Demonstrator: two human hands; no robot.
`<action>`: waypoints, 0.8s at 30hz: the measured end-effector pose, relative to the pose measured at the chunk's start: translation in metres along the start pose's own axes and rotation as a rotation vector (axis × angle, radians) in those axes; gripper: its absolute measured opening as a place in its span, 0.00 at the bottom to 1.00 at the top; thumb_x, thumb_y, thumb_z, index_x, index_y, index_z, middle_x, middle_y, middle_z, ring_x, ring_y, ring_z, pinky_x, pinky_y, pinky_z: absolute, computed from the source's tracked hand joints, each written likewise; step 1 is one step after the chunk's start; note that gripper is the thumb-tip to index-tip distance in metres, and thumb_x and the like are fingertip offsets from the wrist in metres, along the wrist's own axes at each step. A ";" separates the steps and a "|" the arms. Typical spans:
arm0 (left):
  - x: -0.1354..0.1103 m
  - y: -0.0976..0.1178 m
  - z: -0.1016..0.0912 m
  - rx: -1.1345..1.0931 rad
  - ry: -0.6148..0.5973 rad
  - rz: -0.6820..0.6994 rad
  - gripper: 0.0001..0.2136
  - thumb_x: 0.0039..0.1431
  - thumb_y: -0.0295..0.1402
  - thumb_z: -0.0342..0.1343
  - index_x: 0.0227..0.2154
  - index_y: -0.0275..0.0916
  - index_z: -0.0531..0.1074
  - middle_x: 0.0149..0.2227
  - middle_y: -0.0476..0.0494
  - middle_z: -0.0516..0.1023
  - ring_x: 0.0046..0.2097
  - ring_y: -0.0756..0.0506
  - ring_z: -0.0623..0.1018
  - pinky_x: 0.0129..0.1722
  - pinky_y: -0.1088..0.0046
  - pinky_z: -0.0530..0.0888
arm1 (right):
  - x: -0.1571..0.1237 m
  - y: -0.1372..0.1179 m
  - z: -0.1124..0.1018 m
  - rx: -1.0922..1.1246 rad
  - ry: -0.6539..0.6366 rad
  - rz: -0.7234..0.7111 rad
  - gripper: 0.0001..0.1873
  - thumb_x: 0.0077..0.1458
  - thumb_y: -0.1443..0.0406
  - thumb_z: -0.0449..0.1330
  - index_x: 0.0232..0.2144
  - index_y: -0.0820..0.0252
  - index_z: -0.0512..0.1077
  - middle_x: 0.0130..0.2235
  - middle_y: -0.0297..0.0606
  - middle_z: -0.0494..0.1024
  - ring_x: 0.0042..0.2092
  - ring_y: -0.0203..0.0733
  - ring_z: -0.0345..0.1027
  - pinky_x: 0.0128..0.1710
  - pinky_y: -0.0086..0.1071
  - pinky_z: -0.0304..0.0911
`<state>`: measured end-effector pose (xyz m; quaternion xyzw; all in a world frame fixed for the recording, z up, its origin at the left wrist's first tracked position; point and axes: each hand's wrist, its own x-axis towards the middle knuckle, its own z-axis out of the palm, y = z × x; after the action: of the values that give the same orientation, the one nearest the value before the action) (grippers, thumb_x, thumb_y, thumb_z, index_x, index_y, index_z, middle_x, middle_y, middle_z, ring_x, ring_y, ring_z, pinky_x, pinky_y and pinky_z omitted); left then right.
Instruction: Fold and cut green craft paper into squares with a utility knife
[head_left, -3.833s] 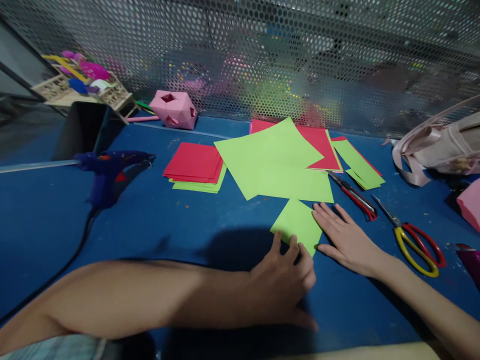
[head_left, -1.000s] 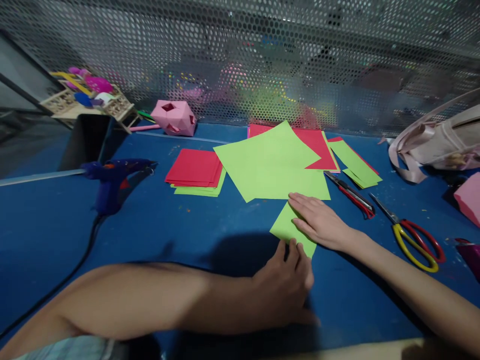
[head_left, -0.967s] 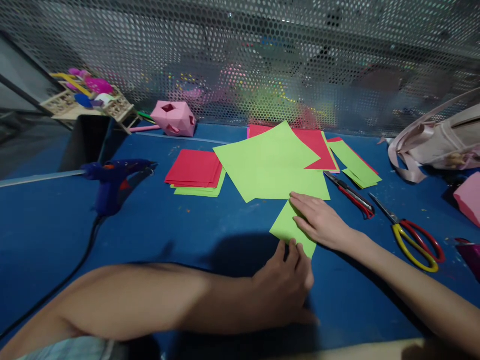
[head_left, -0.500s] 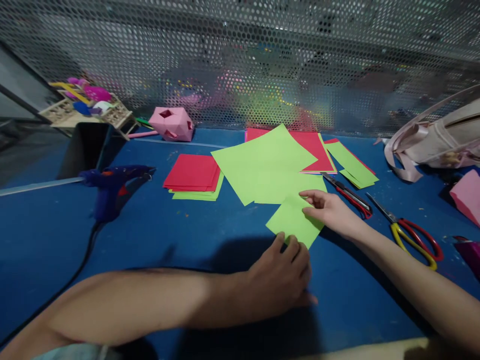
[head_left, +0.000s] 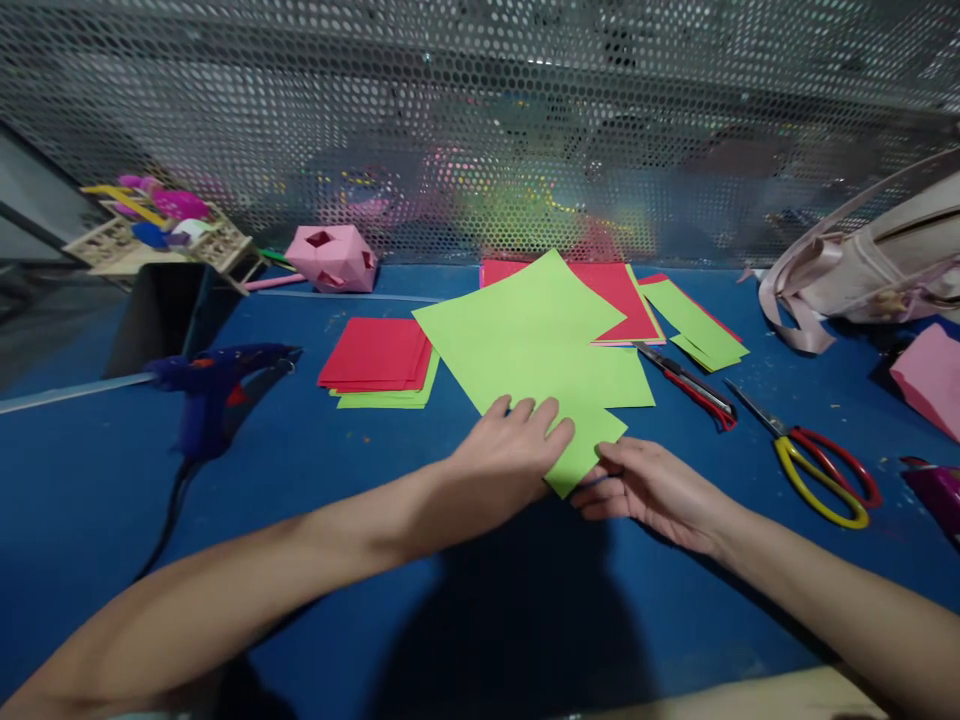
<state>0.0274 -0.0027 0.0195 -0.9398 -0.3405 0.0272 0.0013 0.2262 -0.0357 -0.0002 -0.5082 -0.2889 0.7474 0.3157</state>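
A small square of green paper [head_left: 589, 440] is held between my two hands, low over the blue table. My left hand [head_left: 514, 450] lies over its left side with the fingers bent onto it. At the right corner, my right hand [head_left: 652, 490] pinches the sheet, thumb on top and fingers beneath. Just behind are larger green sheets [head_left: 517, 320], partly over a red sheet [head_left: 619, 300]. To the left sits a stack of red squares [head_left: 375, 352] on top of green ones [head_left: 382, 402].
A box cutter [head_left: 694, 390] and scissors [head_left: 817, 475] lie right, near green strips [head_left: 697, 320]. At left are a blue glue gun [head_left: 210, 385] and a pink paper shape [head_left: 334, 258]. A pale bag [head_left: 885, 265] stands at right. A perforated metal panel [head_left: 420, 120] bounds the back.
My left hand has moved up and left onto the green square's left side. My right hand has come down to its lower right corner, and the square has turned slightly.
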 end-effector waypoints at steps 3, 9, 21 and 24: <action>-0.002 -0.016 -0.012 -0.047 -0.127 0.004 0.25 0.55 0.31 0.62 0.54 0.36 0.62 0.54 0.34 0.68 0.50 0.36 0.75 0.47 0.57 0.72 | -0.008 -0.006 -0.014 -0.278 -0.126 0.123 0.20 0.54 0.51 0.62 0.30 0.64 0.69 0.27 0.40 0.77 0.26 0.41 0.76 0.26 0.33 0.73; 0.000 -0.035 -0.025 -0.115 -0.197 -0.069 0.18 0.60 0.25 0.51 0.54 0.37 0.63 0.49 0.37 0.72 0.46 0.42 0.78 0.39 0.69 0.73 | -0.008 -0.017 -0.045 -0.955 0.091 -0.297 0.13 0.58 0.54 0.56 0.33 0.58 0.70 0.27 0.35 0.74 0.25 0.37 0.69 0.24 0.31 0.67; 0.012 -0.031 -0.007 -0.248 -0.250 -0.151 0.32 0.58 0.44 0.60 0.61 0.40 0.56 0.56 0.35 0.68 0.55 0.35 0.71 0.49 0.62 0.70 | -0.011 -0.014 -0.037 -1.205 0.110 -0.604 0.18 0.60 0.60 0.52 0.50 0.59 0.69 0.42 0.43 0.78 0.40 0.44 0.74 0.40 0.38 0.70; 0.014 -0.029 0.001 -0.205 -0.233 -0.125 0.33 0.55 0.43 0.63 0.60 0.40 0.57 0.55 0.34 0.68 0.54 0.36 0.70 0.49 0.62 0.69 | -0.006 -0.029 -0.071 -1.434 0.285 -0.772 0.20 0.61 0.59 0.51 0.51 0.60 0.69 0.53 0.51 0.74 0.54 0.54 0.69 0.53 0.48 0.65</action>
<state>0.0195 0.0282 0.0181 -0.9025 -0.3973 0.1008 -0.1325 0.3001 -0.0143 0.0024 -0.5413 -0.8070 0.1491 0.1830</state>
